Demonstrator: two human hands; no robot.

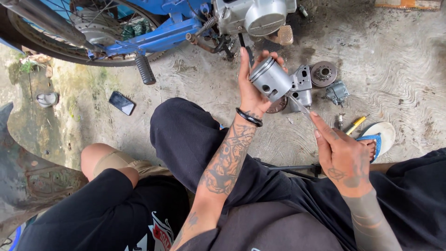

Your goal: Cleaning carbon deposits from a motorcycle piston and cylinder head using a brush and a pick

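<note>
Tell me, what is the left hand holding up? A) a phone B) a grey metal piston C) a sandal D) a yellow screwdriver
B: the left hand grips a grey metal piston by its side, while the phone lies on the floor and the screwdriver lies by the sandal.

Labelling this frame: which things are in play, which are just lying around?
In play:
left hand holding grey piston
right hand with thin metal tool

Lying about:
phone
sprocket disc
grey engine parts
yellow-handled screwdriver
blue motorbike
</note>
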